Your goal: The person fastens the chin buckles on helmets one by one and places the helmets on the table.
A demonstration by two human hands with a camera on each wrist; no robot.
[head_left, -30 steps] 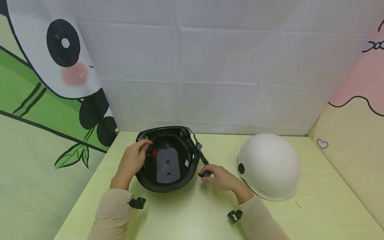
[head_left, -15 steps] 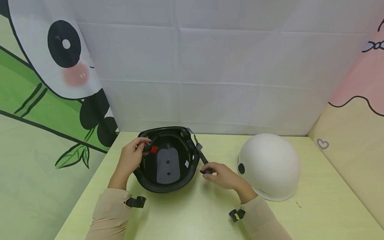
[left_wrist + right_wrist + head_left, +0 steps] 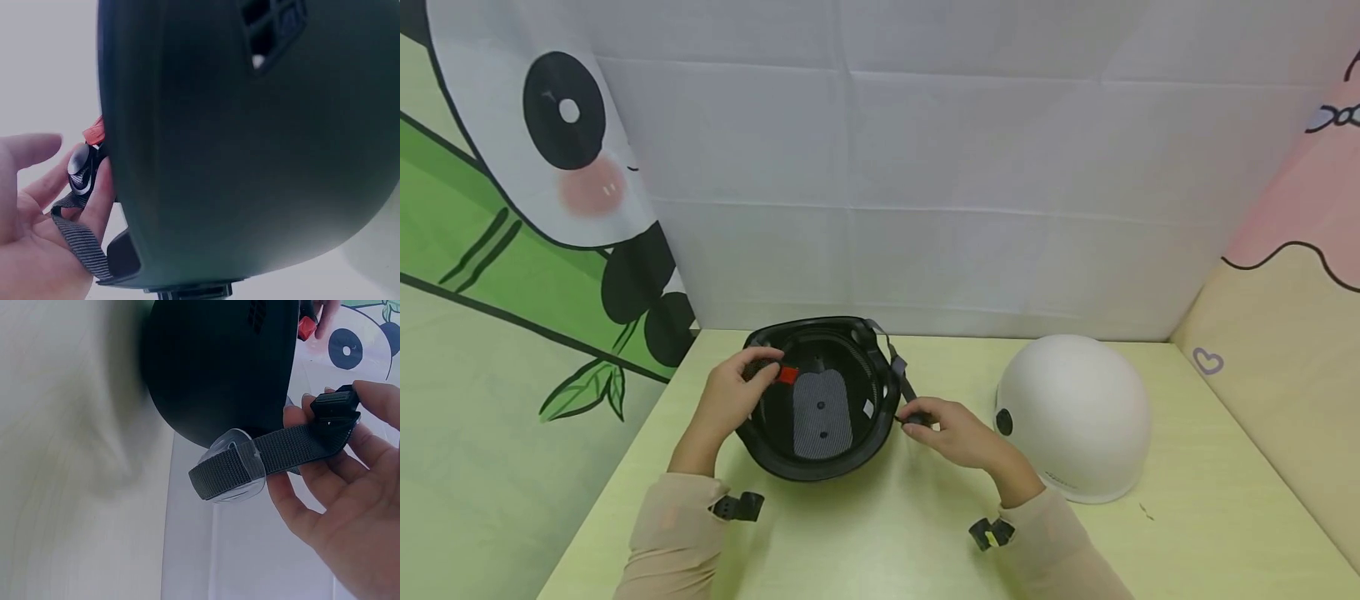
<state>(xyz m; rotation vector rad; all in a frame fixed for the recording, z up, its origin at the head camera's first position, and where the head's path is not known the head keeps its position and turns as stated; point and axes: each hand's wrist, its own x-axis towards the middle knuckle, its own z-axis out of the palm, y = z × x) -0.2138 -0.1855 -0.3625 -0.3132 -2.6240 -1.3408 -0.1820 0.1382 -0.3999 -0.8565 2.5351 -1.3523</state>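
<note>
A dark helmet (image 3: 822, 462) lies upside down on the table, its black lining and grey-striped pad facing up. Over its left rim my left hand (image 3: 722, 404) holds one chin strap end, a black buckle piece with a red tab (image 3: 787, 375). In the left wrist view this buckle piece (image 3: 80, 164) lies against the fingers, the thumb lifted off it and a grey webbing strap (image 3: 81, 240) hanging below. To the right of the helmet, my right hand (image 3: 955, 433) pinches the other black buckle end (image 3: 335, 403) between thumb and fingers. Its strap (image 3: 281, 450) passes through a clear plastic piece (image 3: 234, 459).
A white helmet (image 3: 1075, 417) with a black side disc rests dome up on the right of the pale yellow table (image 3: 865, 550). White sheeting (image 3: 925, 167) stands behind the table, with a cartoon panda print (image 3: 561, 108) at the left.
The red-tabbed buckle has come up a little over the rim, and the left thumb and fingers have shifted on it. My right hand has risen slightly with its strap end. The helmets stay put.
</note>
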